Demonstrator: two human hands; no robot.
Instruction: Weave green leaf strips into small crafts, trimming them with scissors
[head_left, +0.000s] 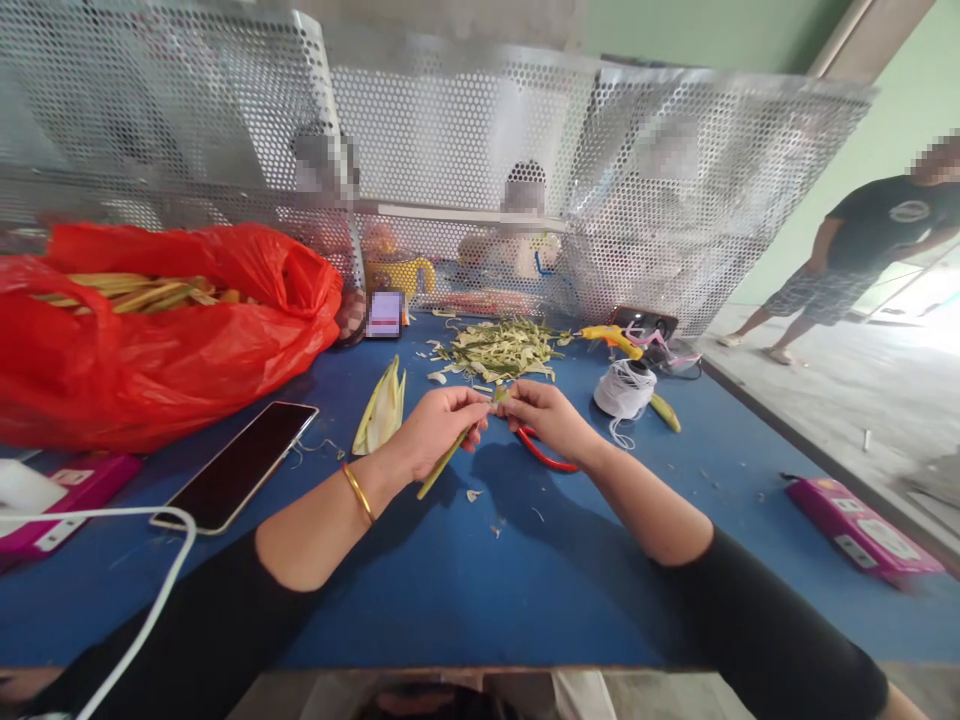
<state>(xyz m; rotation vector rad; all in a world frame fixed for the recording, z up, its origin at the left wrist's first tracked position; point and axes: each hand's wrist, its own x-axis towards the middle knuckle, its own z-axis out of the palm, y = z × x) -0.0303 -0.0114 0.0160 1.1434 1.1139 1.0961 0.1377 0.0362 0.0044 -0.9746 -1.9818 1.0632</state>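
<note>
Near the middle of the blue table, my left hand is closed around a narrow green plant stalk, whose lower end points down and left. My right hand pinches at the stalk's upper end, and the two hands almost meet there. What exactly lies between the right fingertips is small and partly hidden. Beneath the right hand shows a red looped handle, the rest of it covered. A pale green-yellow husk leaf lies left of my left hand. Beyond both hands sits a heap of green leaf scraps.
A red plastic bag with stalks and a phone lie left. To the right are a white string spool, a yellow glue gun and a magenta power strip. A perforated metal screen stands behind; a person stands right.
</note>
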